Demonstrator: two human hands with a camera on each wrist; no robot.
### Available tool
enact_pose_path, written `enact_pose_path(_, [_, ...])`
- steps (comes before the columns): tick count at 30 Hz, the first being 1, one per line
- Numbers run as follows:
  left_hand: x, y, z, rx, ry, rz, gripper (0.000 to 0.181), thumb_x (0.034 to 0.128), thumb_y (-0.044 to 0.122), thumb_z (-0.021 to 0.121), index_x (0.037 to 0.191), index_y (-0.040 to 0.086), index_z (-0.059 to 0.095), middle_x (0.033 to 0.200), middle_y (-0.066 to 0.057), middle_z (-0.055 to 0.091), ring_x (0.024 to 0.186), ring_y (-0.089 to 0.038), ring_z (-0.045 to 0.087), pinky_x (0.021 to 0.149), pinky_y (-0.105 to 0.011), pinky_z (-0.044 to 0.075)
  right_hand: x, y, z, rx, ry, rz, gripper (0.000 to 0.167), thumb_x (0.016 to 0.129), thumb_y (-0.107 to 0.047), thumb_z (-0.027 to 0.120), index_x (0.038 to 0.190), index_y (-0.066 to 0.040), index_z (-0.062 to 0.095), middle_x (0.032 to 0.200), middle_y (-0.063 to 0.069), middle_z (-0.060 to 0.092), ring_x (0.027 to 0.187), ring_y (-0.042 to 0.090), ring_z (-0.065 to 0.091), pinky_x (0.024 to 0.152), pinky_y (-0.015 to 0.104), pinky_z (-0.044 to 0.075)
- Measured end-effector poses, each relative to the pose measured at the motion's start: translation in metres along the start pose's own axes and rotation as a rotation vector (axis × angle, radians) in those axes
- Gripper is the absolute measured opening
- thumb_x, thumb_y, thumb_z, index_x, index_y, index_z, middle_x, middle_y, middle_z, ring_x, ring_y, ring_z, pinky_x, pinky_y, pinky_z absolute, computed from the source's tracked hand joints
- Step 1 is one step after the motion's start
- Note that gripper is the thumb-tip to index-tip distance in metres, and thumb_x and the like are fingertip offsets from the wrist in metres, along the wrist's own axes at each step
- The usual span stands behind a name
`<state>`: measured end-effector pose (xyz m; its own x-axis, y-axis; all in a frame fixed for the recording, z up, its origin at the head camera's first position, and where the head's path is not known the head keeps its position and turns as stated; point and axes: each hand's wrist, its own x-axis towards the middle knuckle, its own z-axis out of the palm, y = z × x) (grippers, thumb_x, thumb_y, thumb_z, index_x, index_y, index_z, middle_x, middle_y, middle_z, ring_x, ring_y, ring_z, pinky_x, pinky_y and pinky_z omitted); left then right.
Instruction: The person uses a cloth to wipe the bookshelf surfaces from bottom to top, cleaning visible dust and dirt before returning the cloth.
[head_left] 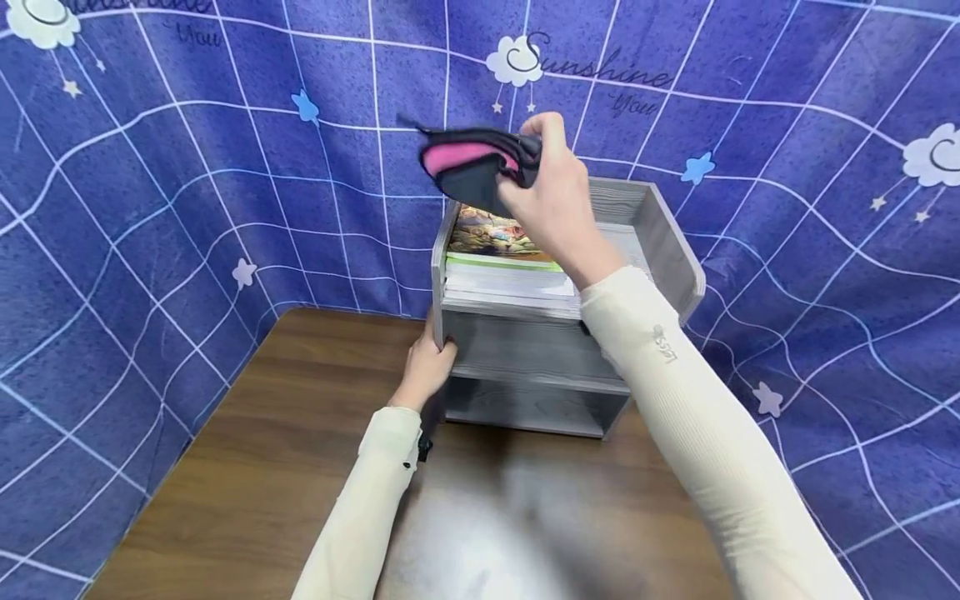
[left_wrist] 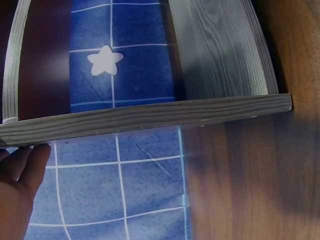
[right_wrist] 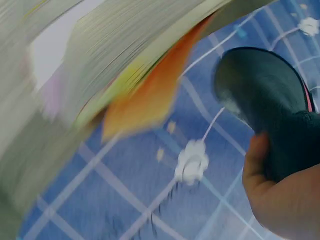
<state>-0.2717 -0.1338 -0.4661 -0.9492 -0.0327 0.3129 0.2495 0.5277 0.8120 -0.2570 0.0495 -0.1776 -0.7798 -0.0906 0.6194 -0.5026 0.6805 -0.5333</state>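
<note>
My right hand (head_left: pixel 553 200) grips a folded, soft black item with pink lining (head_left: pixel 468 167), held in the air above a small grey wood-grain shelf (head_left: pixel 525 346). Its exact kind cannot be told; in the right wrist view a dark rounded flap (right_wrist: pixel 260 80) sticks out past the thumb. Low on the shelf's left side, my left hand (head_left: pixel 429 367) holds the side panel, thumb at the front edge. The left wrist view shows its fingertips (left_wrist: pixel 37 160) against the panel edge (left_wrist: pixel 150 117). A stack of books (head_left: pixel 506 275) lies on the shelf's top, colourful cover upward.
The shelf stands on a brown wooden table (head_left: pixel 300 417), close to a blue grid-patterned curtain (head_left: pixel 337 167) with clouds and stars. To the right of the books, the shelf top has a raised side wall (head_left: pixel 671 250). Lower compartments open toward the front.
</note>
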Motion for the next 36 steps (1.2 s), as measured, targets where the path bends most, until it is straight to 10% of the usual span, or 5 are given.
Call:
enact_pose_path(6, [-0.002, 0.000, 0.002, -0.002, 0.020, 0.016, 0.073, 0.0903, 0.026, 0.050, 0.159, 0.020, 0.027, 0.131, -0.032, 0.059, 0.115, -0.053, 0.058, 0.095, -0.060, 0.044, 0.016, -0.006, 0.031, 0.727, -0.153, 0.430, 0.048, 0.087, -0.005, 0.072, 0.124, -0.010, 0.041, 0.122, 0.010, 0.051, 0.100, 0.021, 0.059, 0.082, 0.037, 0.056])
enact_pose_path(10, [-0.003, -0.001, 0.004, 0.010, 0.013, 0.016, 0.075, 0.0897, 0.024, 0.050, 0.160, 0.020, 0.025, 0.131, -0.033, 0.058, 0.114, -0.053, 0.058, 0.094, -0.061, 0.045, 0.018, 0.004, 0.045, 0.663, -0.313, 0.634, 0.056, 0.091, -0.011, 0.070, 0.135, -0.008, 0.036, 0.136, 0.015, 0.044, 0.103, 0.028, 0.062, 0.074, 0.043, 0.059])
enact_pose_path(19, [-0.002, -0.001, 0.004, -0.003, 0.008, 0.000, 0.078, 0.0895, 0.025, 0.050, 0.162, 0.025, 0.022, 0.137, -0.028, 0.056, 0.119, -0.049, 0.057, 0.097, -0.059, 0.044, 0.014, 0.011, 0.047, -0.281, -0.319, -0.108, 0.051, 0.097, -0.030, 0.064, 0.144, -0.015, 0.052, 0.144, 0.017, 0.048, 0.133, 0.033, 0.043, 0.110, 0.042, 0.033])
enact_pose_path(28, [-0.001, -0.001, 0.002, -0.002, 0.020, 0.011, 0.075, 0.0892, 0.023, 0.050, 0.161, 0.021, 0.026, 0.135, -0.029, 0.057, 0.117, -0.050, 0.057, 0.095, -0.061, 0.044, 0.021, 0.013, 0.049, -0.183, -0.659, -0.234, 0.056, 0.101, -0.033, 0.061, 0.150, -0.013, 0.042, 0.146, 0.010, 0.051, 0.133, 0.024, 0.047, 0.112, 0.036, 0.031])
enact_pose_path(36, [-0.002, -0.001, 0.002, -0.017, 0.015, 0.009, 0.078, 0.0886, 0.022, 0.051, 0.162, 0.020, 0.023, 0.135, -0.031, 0.056, 0.117, -0.050, 0.057, 0.096, -0.060, 0.045, 0.023, 0.009, 0.039, -0.087, -0.551, -0.330, 0.045, 0.091, -0.023, 0.077, 0.129, -0.011, 0.056, 0.127, 0.006, 0.063, 0.116, 0.020, 0.056, 0.103, 0.033, 0.038])
